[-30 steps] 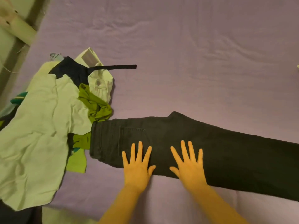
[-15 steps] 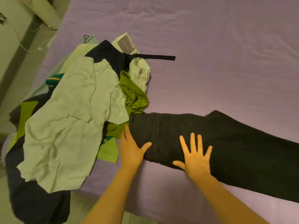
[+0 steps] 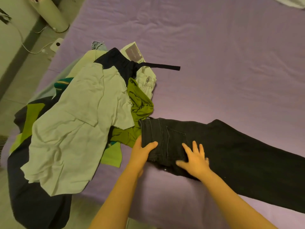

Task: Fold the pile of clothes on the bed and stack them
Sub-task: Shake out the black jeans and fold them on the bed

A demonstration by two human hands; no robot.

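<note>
Black jeans [image 3: 231,146] lie flat on bed [image 3: 214,63], near-right, waistband touching the pile [image 3: 74,121] at left. Left hand [image 3: 140,154] pinches waistband corner, thumb on top, fingers under. Right hand [image 3: 196,161] spread, pressing denim flat. Risks, imo: waistband sits against green top [image 3: 140,103], so lifting could drag it along w/ the fold. Legs run off frame right; fold may skew if hems aren't aligned. Pile overhangs bed's left edge, could slide off.

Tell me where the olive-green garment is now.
In the head view, the olive-green garment lies left of centre, between the pale shirt and the waistband of the black jeans.
</note>
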